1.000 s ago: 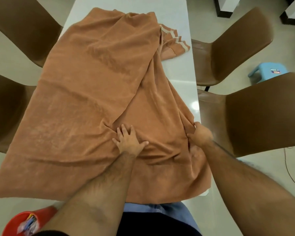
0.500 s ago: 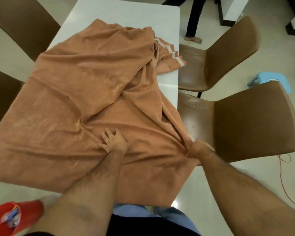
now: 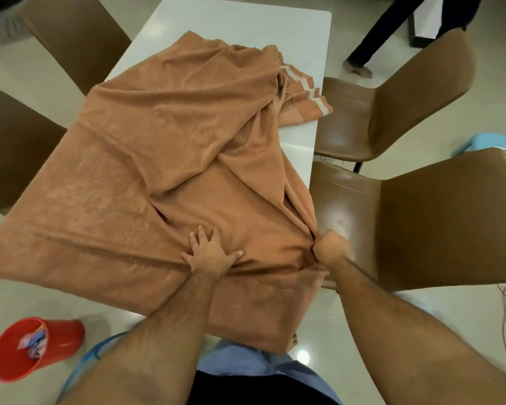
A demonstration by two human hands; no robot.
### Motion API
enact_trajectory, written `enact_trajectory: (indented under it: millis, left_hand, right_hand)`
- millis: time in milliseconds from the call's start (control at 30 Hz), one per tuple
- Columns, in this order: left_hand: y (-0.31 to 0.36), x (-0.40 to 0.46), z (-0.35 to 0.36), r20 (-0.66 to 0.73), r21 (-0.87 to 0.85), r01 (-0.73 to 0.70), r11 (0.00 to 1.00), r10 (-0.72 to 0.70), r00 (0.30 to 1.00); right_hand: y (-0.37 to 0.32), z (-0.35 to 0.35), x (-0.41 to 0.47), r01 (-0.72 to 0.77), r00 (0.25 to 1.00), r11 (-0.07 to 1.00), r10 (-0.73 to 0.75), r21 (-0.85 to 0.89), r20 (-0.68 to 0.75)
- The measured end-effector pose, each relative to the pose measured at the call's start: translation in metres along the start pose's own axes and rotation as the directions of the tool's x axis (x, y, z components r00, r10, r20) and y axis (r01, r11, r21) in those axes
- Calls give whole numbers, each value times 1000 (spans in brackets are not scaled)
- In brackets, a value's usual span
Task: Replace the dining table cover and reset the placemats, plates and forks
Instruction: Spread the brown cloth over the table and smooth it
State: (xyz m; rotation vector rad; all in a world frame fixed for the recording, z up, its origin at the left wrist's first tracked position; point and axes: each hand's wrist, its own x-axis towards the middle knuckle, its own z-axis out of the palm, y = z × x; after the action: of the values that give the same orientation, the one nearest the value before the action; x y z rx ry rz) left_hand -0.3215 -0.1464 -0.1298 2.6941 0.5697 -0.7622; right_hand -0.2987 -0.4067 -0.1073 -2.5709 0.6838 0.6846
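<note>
Cover (image 3: 164, 159): long axis runs away from me along tabletop (image 3: 246, 27). My right hand (image 3: 332, 248) grips its bunched right edge; left hand (image 3: 211, 254) presses flat, fingers spread, beside it.

- your left hand (image 3: 209, 254) lies palm down with the fingers spread and nearly straight, the thumb stretched out to the right.
- your left forearm runs from the lower left up to that hand, bare, wrist about level with the hand.
- your right hand (image 3: 332, 248) is bunched into a fist, fingers curled tight round a gathered fold of the cloth (image 3: 164, 159), knuckles blurred.
- your right forearm comes in from the lower right, bare and straight, ending at the fist.
- your two hands sit near each other, apart, left flat, right clenched.
</note>
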Motion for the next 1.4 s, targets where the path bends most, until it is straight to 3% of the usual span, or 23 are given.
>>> enact_trajectory:
  millis: [100,200,300,367,467,567,667,833,933,1133,1267,1400]
  left_hand:
    - [8,-1,1,-1,55,3,999,-3,1000]
    - [10,0,1,-4,57,-11,998,11,1000]
    - [10,0,1,9,44,-37,998,37,999]
    - [9,0,3,13,34,-58,998,57,998]
    - [5,0,4,-28,-25,-74,997,73,997]
    - [-2,-2,5,-70,-48,-70,996,67,995]
    - [-9,-8,11,-83,2,-73,997,72,994]
    - [0,-21,19,-68,35,-47,998,50,996]
    - [6,-24,16,-30,29,-12,1000,13,999]
    - [20,-32,20,-74,-50,53,997,-56,996]
    - [30,-53,38,2,-40,168,985,-168,986]
    - [26,-84,55,-124,-193,265,945,-292,948]
  right_hand:
    - [7,-9,-12,-56,997,981,64,-187,35]
    - [-6,-15,-16,-30,998,996,26,-78,-50]
    - [-32,-8,-14,211,969,977,-209,3,-133]
    - [-48,1,-15,412,899,906,-421,-92,-121]
    - [-64,17,-20,538,835,792,-548,-289,53]
    - [-58,32,-23,490,872,763,-416,-423,260]
    - [-51,32,-20,384,922,810,-312,-443,229]
    - [-54,30,-28,317,947,785,-232,-533,221]
    - [-55,26,-31,346,938,754,-292,-558,187]
    - [-55,6,-20,564,814,679,-552,-470,181]
    - [-38,-3,-12,690,724,577,-543,-437,426]
    - [-20,-5,-9,795,606,427,-574,-431,551]
